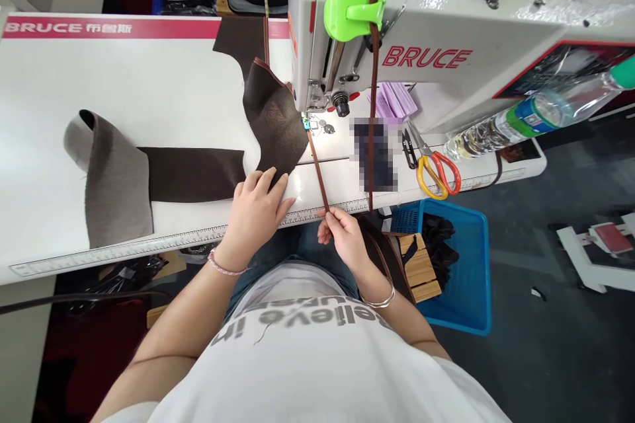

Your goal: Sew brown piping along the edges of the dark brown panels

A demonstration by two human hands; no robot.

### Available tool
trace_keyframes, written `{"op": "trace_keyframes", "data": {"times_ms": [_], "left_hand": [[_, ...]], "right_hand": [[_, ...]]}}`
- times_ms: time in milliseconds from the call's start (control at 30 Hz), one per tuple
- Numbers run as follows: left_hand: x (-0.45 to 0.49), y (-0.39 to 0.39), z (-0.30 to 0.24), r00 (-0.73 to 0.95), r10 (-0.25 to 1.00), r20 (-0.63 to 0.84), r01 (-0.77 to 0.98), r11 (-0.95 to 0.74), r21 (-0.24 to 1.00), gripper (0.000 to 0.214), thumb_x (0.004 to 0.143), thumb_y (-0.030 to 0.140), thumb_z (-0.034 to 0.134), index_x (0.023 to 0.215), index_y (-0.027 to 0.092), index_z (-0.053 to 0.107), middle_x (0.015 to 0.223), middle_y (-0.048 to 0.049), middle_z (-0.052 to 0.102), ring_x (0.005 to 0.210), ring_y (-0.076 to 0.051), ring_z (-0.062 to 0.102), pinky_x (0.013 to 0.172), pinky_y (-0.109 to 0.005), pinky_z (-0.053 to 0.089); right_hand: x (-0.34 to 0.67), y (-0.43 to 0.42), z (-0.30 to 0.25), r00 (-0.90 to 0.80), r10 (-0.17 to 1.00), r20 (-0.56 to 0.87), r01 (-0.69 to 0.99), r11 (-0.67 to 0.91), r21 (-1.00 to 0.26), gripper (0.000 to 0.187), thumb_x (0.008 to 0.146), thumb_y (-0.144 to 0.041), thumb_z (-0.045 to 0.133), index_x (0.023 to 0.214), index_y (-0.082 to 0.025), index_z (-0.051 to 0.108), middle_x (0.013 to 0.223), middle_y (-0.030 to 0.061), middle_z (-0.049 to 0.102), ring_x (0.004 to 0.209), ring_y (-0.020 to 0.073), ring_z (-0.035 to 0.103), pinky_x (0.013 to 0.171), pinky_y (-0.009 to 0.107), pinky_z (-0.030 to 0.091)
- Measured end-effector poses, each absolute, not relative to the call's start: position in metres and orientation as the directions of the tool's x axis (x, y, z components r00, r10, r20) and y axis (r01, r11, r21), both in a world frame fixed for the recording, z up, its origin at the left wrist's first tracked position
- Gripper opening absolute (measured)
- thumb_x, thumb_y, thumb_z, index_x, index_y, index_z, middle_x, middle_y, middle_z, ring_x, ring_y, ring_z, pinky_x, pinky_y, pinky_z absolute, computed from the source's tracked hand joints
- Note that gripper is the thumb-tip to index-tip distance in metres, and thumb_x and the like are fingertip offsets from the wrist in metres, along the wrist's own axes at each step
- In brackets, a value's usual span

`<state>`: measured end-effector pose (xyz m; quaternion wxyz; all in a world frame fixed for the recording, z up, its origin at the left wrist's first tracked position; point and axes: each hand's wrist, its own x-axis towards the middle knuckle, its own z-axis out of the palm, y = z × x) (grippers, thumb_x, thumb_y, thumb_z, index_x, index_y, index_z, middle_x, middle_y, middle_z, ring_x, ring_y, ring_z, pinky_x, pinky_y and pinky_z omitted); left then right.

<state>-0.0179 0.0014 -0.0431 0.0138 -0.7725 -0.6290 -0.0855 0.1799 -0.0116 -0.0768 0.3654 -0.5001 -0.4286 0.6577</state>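
My left hand [255, 211] lies flat, fingers spread, on the near corner of a dark brown leather piece [272, 122] at the table's front edge. My right hand [342, 234] pinches a thin brown strip [317, 165] just off the table edge. The strip runs up to the needle area [312, 122] of the white sewing machine [426, 26]. A second length of the strip hangs down from a green clip [350, 10] on the machine head. A longer brown and grey piece [149, 172] lies to the left.
Orange-handled scissors [436, 172] and small black snips [409, 149] lie right of the needle. A plastic bottle [536, 115] rests on the machine bed. Purple tags [394, 102] sit behind. A blue basket [461, 264] stands on the floor at right. A ruler [149, 248] runs along the table edge.
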Motion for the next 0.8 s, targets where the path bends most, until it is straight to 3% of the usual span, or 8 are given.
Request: {"op": "trace_keyframes", "data": {"times_ms": [800], "left_hand": [[-0.0134,0.0035,-0.0431,0.182,0.974,0.136,0.974,-0.198,0.112,0.049,0.097,0.043,0.040,0.134,0.014,0.054,0.136,-0.0154,0.055,0.118,-0.035,0.049,0.091,-0.047,0.045]], "right_hand": [[0.1813,-0.0105,-0.0754,-0.234,0.909,-0.344,-0.069,-0.369,-0.927,0.035,0.087,-0.050,0.055,0.090,-0.016,0.063,0.055,-0.0025,0.058,0.045,0.0107,0.055,0.044,0.022,0.042]]}}
